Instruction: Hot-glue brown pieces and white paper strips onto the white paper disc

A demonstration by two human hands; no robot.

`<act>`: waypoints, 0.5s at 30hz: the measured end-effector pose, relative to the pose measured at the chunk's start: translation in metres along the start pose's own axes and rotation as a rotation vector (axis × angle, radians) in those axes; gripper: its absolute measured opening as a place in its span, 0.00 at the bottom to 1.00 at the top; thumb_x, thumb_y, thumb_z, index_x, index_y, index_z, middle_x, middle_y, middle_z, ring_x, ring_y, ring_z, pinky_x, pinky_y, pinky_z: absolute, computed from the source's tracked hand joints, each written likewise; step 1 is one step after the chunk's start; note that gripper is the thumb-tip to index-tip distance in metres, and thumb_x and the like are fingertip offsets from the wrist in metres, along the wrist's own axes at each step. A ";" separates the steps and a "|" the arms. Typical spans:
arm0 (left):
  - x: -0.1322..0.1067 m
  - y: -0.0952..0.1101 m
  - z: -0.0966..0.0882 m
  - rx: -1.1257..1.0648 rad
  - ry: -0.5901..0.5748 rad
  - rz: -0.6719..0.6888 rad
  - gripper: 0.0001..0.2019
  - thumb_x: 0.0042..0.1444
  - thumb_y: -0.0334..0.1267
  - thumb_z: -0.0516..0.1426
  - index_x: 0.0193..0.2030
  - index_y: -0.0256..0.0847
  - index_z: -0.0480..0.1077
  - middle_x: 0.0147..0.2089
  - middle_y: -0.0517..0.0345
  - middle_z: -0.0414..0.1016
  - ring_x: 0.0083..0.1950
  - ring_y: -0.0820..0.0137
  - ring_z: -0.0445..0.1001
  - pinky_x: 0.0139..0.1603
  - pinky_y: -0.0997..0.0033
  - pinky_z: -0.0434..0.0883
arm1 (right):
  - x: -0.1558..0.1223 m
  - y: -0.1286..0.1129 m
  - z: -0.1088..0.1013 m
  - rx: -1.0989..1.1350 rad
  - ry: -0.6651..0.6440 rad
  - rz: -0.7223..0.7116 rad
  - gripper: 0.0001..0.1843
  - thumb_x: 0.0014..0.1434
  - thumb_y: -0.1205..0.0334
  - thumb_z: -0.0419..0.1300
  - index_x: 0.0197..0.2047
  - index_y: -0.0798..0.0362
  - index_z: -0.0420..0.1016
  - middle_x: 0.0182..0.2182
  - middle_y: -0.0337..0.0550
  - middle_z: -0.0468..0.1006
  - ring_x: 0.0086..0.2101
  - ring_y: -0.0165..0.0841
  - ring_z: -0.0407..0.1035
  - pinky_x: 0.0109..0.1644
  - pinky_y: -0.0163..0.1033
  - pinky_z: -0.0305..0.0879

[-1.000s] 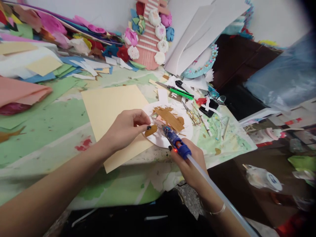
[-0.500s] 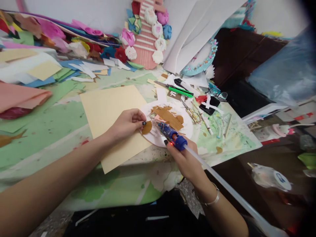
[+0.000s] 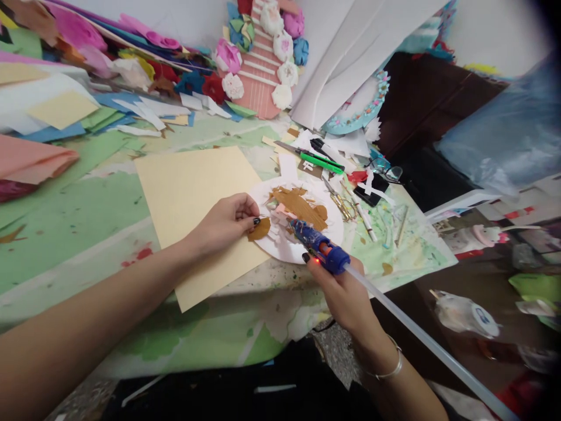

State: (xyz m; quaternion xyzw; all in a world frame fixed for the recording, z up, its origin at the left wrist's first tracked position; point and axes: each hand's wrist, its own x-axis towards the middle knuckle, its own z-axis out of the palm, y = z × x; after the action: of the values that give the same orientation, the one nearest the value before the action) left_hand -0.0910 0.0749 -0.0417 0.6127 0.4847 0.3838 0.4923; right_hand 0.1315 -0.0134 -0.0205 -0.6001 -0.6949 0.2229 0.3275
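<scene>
Between the thumb and fingers of my left hand [image 3: 232,219] is a small rounded brown paper piece [image 3: 260,230], held over the edge of a white disc [image 3: 284,252]. My right hand [image 3: 344,289] is wrapped round a blue hot glue gun [image 3: 322,245] with a small red light lit. A long translucent glue stick [image 3: 412,321] runs out of its back end. The gun's nozzle points left over the disc, apart from the paper piece. Brown paper scraps [image 3: 302,209] lie on the disc. A cream sheet [image 3: 197,193] lies under my left hand.
Behind the disc lie a green cutter [image 3: 322,163], gold-handled scissors [image 3: 344,207], a white pen [image 3: 367,222] and glasses [image 3: 390,171]. Paper scraps [image 3: 56,111] and crepe flowers pile up at the left. A pink panel with paper flowers [image 3: 258,88] leans on the wall.
My right hand has drawn the glue gun right and slightly down, away from the brown paper piece. My left hand keeps its pinch, and the piece is tilted a little differently.
</scene>
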 end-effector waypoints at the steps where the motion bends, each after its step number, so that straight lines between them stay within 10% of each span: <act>1: 0.000 0.000 0.000 -0.006 0.002 -0.001 0.06 0.44 0.31 0.58 0.32 0.37 0.67 0.30 0.58 0.73 0.31 0.71 0.73 0.32 0.71 0.69 | -0.001 0.000 -0.001 -0.004 0.002 -0.004 0.14 0.60 0.60 0.56 0.24 0.51 0.59 0.20 0.33 0.61 0.24 0.27 0.55 0.28 0.35 0.51; 15: -0.005 0.016 0.022 0.145 0.062 0.121 0.04 0.50 0.33 0.56 0.31 0.38 0.72 0.31 0.58 0.75 0.30 0.72 0.69 0.32 0.71 0.65 | -0.006 0.022 0.000 0.499 0.266 0.131 0.11 0.50 0.55 0.66 0.26 0.52 0.71 0.21 0.37 0.67 0.23 0.29 0.59 0.25 0.36 0.59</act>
State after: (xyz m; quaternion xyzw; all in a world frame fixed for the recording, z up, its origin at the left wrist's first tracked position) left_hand -0.0681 0.0641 -0.0311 0.6626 0.4883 0.3955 0.4075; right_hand 0.1470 -0.0156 -0.0375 -0.5687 -0.5292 0.3271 0.5382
